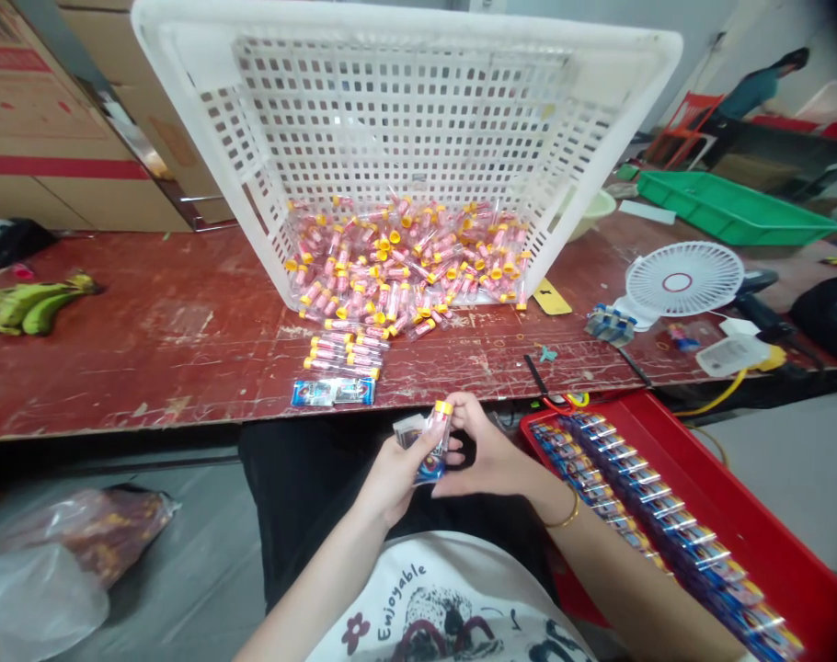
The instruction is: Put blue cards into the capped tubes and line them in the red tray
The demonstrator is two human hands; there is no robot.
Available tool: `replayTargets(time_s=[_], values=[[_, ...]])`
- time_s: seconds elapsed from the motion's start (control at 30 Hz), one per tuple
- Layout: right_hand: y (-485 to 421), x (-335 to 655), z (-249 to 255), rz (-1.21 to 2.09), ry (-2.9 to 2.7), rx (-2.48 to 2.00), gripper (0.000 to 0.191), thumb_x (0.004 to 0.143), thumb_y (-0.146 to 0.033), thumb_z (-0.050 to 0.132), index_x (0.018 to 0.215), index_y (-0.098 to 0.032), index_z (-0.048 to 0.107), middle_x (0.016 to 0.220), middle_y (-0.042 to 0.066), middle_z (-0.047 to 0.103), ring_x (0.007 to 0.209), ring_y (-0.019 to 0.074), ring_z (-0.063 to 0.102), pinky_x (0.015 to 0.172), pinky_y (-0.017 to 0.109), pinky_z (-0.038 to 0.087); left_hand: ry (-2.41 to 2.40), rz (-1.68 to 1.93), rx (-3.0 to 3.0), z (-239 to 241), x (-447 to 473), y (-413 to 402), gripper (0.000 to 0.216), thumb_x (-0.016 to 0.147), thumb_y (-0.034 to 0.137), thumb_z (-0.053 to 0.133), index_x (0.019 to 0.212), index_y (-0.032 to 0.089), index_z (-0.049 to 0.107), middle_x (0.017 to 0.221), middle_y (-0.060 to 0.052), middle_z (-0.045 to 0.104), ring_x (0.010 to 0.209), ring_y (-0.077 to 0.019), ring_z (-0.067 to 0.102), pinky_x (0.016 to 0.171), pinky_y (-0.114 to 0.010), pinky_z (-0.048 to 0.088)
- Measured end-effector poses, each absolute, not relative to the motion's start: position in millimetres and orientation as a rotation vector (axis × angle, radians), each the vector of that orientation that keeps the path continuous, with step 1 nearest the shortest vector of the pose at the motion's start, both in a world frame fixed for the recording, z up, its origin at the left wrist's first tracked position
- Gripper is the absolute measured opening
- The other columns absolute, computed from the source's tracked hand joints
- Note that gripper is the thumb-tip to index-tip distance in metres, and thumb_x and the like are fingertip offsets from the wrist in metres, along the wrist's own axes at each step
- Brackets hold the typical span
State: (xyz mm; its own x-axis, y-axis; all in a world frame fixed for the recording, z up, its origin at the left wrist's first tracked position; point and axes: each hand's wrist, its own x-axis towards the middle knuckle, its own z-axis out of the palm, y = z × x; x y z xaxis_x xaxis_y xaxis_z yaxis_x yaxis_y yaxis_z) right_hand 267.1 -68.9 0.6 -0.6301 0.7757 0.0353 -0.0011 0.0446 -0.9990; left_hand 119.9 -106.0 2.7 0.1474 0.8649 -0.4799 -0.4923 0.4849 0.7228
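Left hand (391, 473), right hand (491, 455) joined, fingers (468, 409) pinching yellow-capped tube (441, 425).

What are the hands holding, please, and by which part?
A yellow-capped tube with a printed packet: left hand grips the lower part, right hand pinches near the cap with its fingers.

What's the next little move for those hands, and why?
Probably slide the yellow-capped tube into the blue packet. The right hand pinches the tube by its cap end, the left hand grips the packet against it, and the red tray alongside already holds rows of similar packets.
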Motion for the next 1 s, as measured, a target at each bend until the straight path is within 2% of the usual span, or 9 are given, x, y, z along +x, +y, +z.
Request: replayTargets(time_s=[0.07, 0.2, 0.3, 0.4, 0.63, 0.73, 0.8, 0.9, 1.0], values=[[-81, 263, -1, 1.629, -1.694, -0.854, 0.078, 0.056, -0.020, 0.085, 0.111, -0.029, 0.031, 0.109, 0.004, 0.053, 0.091, 0.0170, 0.061, 0.071, 0.031, 0.055, 0.984, 1.029, 0.417, 4, 124, -103, 0.035, 0.069, 0.040, 0.077, 0.088, 0.011, 0.072, 0.078, -0.008, 0.073, 0.061, -0.0148, 0.066, 0.056, -0.023, 0.055], [-90, 259, -3, 1.349, -1.682, -0.982, 0.064, 0.063, -0.013, 0.076, 0.107, -0.027, 0.033, 0.105, 0.004, 0.050, 0.089, 0.0168, 0.059, 0.066, 0.029, 0.054, 0.957, 1.035, 0.461, 6, 125, -104, 0.034, 0.068, 0.040, 0.077, 0.084, 0.010, 0.073, 0.073, -0.006, 0.071, 0.060, -0.0138, 0.066, 0.059, -0.022, 0.053], [-87, 261, -3, 1.160, -1.773, -0.964, 0.061, 0.063, -0.013, 0.074, 0.108, -0.026, 0.035, 0.104, 0.005, 0.049, 0.091, 0.0185, 0.056, 0.069, 0.030, 0.053, 0.943, 1.033, 0.516, 4, 122, -108, 0.027, 0.068, 0.031, 0.079, 0.085, 0.012, 0.073, 0.072, -0.004, 0.071, 0.063, -0.0130, 0.066, 0.066, -0.021, 0.052], [-87, 263, -5, 1.078, -1.814, -0.926, 0.063, 0.062, -0.013, 0.074, 0.110, -0.025, 0.035, 0.106, 0.006, 0.047, 0.094, 0.0193, 0.055, 0.075, 0.032, 0.051, 0.946, 1.031, 0.538, 4, 122, -111, 0.023, 0.069, 0.030, 0.078, 0.084, 0.013, 0.073, 0.072, -0.003, 0.071, 0.062, -0.0124, 0.066, 0.065, -0.020, 0.051], [-87, 271, -4, 1.160, -1.758, -0.861, 0.063, 0.060, -0.020, 0.080, 0.109, -0.025, 0.041, 0.105, 0.005, 0.049, 0.093, 0.0188, 0.055, 0.082, 0.034, 0.048, 0.975, 1.036, 0.547, 1, 125, -111, 0.026, 0.068, 0.029, 0.079, 0.088, 0.014, 0.072, 0.076, -0.003, 0.070, 0.067, -0.0137, 0.067, 0.068, -0.022, 0.053], [-81, 277, -5, 1.360, -1.531, -0.847, 0.034, 0.073, -0.031, 0.072, 0.099, -0.023, 0.051, 0.094, 0.003, 0.058, 0.086, 0.0167, 0.058, 0.079, 0.033, 0.049, 1.022, 0.987, 0.573, 2, 129, -108, 0.030, 0.071, 0.035, 0.077, 0.090, 0.013, 0.070, 0.082, -0.006, 0.071, 0.073, -0.0184, 0.068, 0.067, -0.028, 0.056], [-76, 290, -12, 1.409, -1.303, -0.940, 0.020, 0.079, -0.037, 0.065, 0.088, -0.021, 0.056, 0.085, 0.002, 0.063, 0.078, 0.0150, 0.060, 0.075, 0.032, 0.050, 1.032, 0.912, 0.551, 5, 134, -108, 0.032, 0.076, 0.039, 0.070, 0.094, 0.013, 0.069, 0.092, -0.011, 0.071, 0.079, -0.0226, 0.069, 0.066, -0.033, 0.058], [-73, 349, -29, 1.204, -1.031, -1.335, 0.029, 0.072, -0.047, 0.069, 0.080, -0.020, 0.060, 0.082, 0.002, 0.067, 0.073, 0.0160, 0.063, 0.072, 0.032, 0.052, 1.004, 0.751, 0.502, 10, 142, -110, 0.030, 0.081, 0.032, 0.065, 0.105, 0.014, 0.067, 0.107, -0.014, 0.069, 0.091, -0.0257, 0.068, 0.072, -0.037, 0.059], [-103, 457, -43, 0.830, -0.781, -1.747, 0.031, 0.070, -0.047, 0.069, 0.079, -0.019, 0.062, 0.081, 0.003, 0.068, 0.072, 0.0156, 0.064, 0.071, 0.030, 0.052, 1.003, 0.629, 0.565, 10, 148, -112, 0.036, 0.073, 0.020, 0.073, 0.109, 0.015, 0.065, 0.095, -0.011, 0.073, 0.083, -0.0234, 0.069, 0.074, -0.036, 0.059]])
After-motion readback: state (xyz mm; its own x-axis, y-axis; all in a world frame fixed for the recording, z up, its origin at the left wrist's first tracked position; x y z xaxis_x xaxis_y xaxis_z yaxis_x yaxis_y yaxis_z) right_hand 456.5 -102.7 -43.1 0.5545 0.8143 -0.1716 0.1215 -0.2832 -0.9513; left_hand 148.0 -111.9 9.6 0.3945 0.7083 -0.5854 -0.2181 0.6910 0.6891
